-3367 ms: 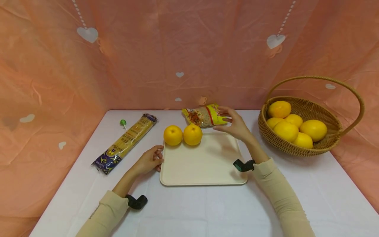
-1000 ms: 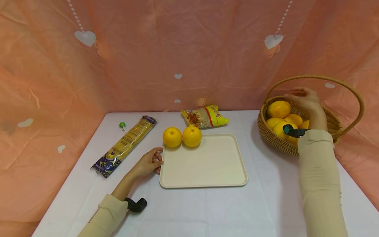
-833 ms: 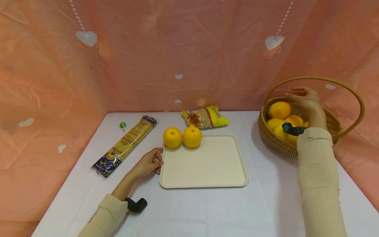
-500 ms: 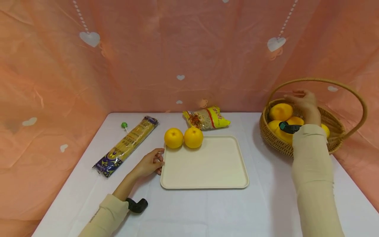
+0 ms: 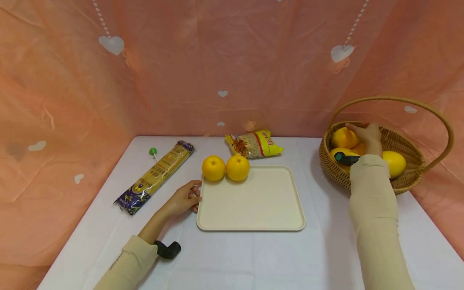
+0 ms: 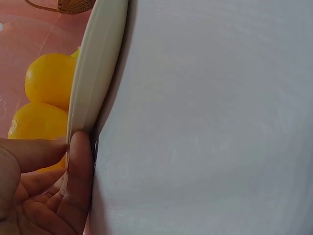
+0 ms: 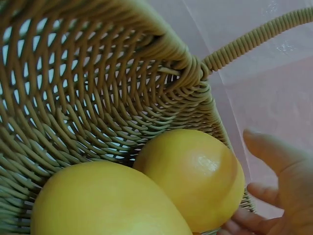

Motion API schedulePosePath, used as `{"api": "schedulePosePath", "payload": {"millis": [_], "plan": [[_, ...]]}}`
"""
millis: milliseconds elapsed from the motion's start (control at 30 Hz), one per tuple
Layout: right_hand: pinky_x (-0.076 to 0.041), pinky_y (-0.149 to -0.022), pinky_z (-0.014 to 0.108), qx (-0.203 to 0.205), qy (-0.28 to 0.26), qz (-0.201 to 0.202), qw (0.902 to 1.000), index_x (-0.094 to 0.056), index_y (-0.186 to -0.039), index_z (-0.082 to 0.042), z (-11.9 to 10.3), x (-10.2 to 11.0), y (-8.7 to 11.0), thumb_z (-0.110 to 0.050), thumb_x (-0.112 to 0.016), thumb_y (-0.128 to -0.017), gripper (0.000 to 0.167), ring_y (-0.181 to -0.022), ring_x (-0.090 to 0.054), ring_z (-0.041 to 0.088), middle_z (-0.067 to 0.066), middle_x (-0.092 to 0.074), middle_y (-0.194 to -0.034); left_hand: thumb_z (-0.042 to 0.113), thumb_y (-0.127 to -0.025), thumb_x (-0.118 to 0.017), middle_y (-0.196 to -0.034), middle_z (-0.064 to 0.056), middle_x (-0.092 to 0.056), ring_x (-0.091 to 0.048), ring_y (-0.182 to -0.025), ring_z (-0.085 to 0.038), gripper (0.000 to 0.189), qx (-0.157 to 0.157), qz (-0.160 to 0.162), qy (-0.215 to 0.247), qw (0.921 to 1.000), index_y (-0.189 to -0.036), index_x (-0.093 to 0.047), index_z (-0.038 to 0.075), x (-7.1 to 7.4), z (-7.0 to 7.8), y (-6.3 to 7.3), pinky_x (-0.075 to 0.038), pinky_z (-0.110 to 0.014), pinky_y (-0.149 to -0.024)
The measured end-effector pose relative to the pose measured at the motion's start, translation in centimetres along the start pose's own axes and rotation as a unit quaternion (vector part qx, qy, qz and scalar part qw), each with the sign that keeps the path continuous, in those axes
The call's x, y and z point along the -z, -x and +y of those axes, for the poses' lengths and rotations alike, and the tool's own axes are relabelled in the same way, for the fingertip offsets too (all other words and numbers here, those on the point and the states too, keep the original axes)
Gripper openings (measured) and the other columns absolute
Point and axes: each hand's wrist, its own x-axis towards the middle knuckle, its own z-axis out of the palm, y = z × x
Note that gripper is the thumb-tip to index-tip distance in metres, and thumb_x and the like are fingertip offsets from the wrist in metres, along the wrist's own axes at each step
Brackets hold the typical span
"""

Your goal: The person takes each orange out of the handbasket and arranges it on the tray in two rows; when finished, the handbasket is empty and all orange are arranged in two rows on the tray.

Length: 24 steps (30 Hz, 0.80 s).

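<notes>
My left hand (image 5: 184,198) pinches the left edge of the cream tray (image 5: 253,201), with thumb and fingers on either side of its rim (image 6: 98,58) in the left wrist view. Two oranges sit side by side at the tray's back left corner, one orange (image 5: 213,168) at the corner and another orange (image 5: 237,168) right of it. My right hand (image 5: 369,136) reaches down into the wicker basket (image 5: 337,179) among several yellow fruits. In the right wrist view its thumb stands apart from a round yellow fruit (image 7: 195,176), fingertips low by that fruit's side.
A yellow snack bag (image 5: 253,145) lies behind the tray. On the left are a long pack of noodles (image 5: 156,177) and a green lollipop (image 5: 153,151). The basket's tall handle (image 5: 431,108) arches beyond my right hand. A pink curtain (image 5: 232,64) backs the table.
My right hand has gone from beside the snack bag to above the basket, then lowered among the fruits. My left hand has stayed at the tray's edge.
</notes>
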Motion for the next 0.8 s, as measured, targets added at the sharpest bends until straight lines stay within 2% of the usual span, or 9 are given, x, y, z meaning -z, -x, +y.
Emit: {"api": "schedulePosePath", "payload": {"millis": [33,167,367,500,567,633,700,800], "plan": [[-0.023,-0.111,0.055,-0.003,0.016,-0.008,0.9998,-0.017,-0.142,0.011,0.06,0.03,0.02,-0.053,-0.046,-0.089,0.088,-0.131,-0.02,0.048,0.033,-0.018,-0.144,-0.008,-0.089,-0.053,-0.094,-0.016,-0.046,-0.056,-0.058,-0.014,0.052,0.002,0.001,0.002,1.0,-0.135,-0.031,-0.01,0.0,0.01,0.0,-0.057,-0.029,-0.053],[-0.021,-0.11,0.056,-0.009,0.048,-0.044,0.9978,-0.014,-0.141,0.015,0.18,0.1,-0.04,-0.056,-0.043,-0.089,0.093,-0.128,-0.021,0.048,0.036,-0.016,-0.143,-0.007,-0.089,-0.053,-0.094,-0.016,-0.046,-0.056,-0.058,-0.014,0.052,0.0,0.0,0.006,1.0,-0.136,-0.03,-0.01,0.04,0.1,0.03,-0.056,-0.029,-0.052],[-0.013,-0.111,0.059,-0.017,0.075,-0.11,0.9909,0.006,-0.141,0.013,0.32,0.28,-0.14,-0.061,-0.043,-0.088,0.104,-0.132,-0.01,0.05,0.034,0.0,-0.147,-0.007,-0.089,-0.053,-0.094,-0.016,-0.046,-0.056,-0.059,-0.014,0.052,-0.002,-0.002,0.006,1.0,-0.136,-0.03,-0.01,0.13,0.12,0.03,-0.057,-0.029,-0.052],[-0.013,-0.112,0.058,-0.013,0.074,-0.126,0.9892,0.009,-0.141,0.012,0.45,0.21,-0.08,-0.061,-0.045,-0.087,0.106,-0.132,-0.009,0.048,0.033,0.003,-0.148,-0.007,-0.089,-0.052,-0.094,-0.016,-0.046,-0.056,-0.058,-0.014,0.052,-0.005,-0.005,0.004,1.0,-0.135,-0.029,-0.011,0.15,-0.01,0.02,-0.057,-0.029,-0.053],[-0.017,-0.112,0.056,-0.011,0.066,-0.122,0.9903,0.008,-0.141,0.013,0.51,0.06,-0.02,-0.059,-0.047,-0.087,0.105,-0.131,-0.013,0.047,0.033,0.0,-0.148,-0.008,-0.089,-0.052,-0.094,-0.016,-0.046,-0.056,-0.058,-0.014,0.051,-0.005,-0.005,0.003,1.0,-0.135,-0.03,-0.011,0.14,-0.03,0.03,-0.057,-0.029,-0.053],[-0.028,-0.108,0.051,-0.014,0.049,-0.113,0.9923,0.002,-0.142,0.014,0.61,-0.14,0.04,-0.056,-0.052,-0.087,0.104,-0.125,-0.023,0.043,0.032,-0.012,-0.145,-0.008,-0.089,-0.052,-0.094,-0.015,-0.046,-0.056,-0.058,-0.014,0.051,-0.004,-0.005,0.003,1.0,-0.135,-0.03,-0.011,0.1,0.01,0.07,-0.057,-0.029,-0.052],[-0.041,-0.097,0.042,-0.018,0.035,-0.1,0.9942,-0.009,-0.142,0.014,0.72,-0.3,0.13,-0.054,-0.057,-0.085,0.101,-0.113,-0.032,0.037,0.028,-0.027,-0.133,-0.008,-0.089,-0.052,-0.094,-0.015,-0.046,-0.056,-0.058,-0.013,0.051,-0.004,-0.007,0.003,1.0,-0.135,-0.03,-0.011,0.05,0.08,0.13,-0.057,-0.029,-0.052],[-0.047,-0.079,0.027,-0.023,0.003,-0.091,0.9955,-0.026,-0.135,0.008,0.65,-0.48,0.07,-0.051,-0.064,-0.082,0.088,-0.098,-0.039,0.025,0.012,-0.034,-0.114,-0.007,-0.089,-0.052,-0.094,-0.015,-0.046,-0.056,-0.058,-0.013,0.051,-0.001,-0.004,0.003,1.0,-0.135,-0.03,-0.011,0.04,0.21,0.22,-0.057,-0.029,-0.053]]}}
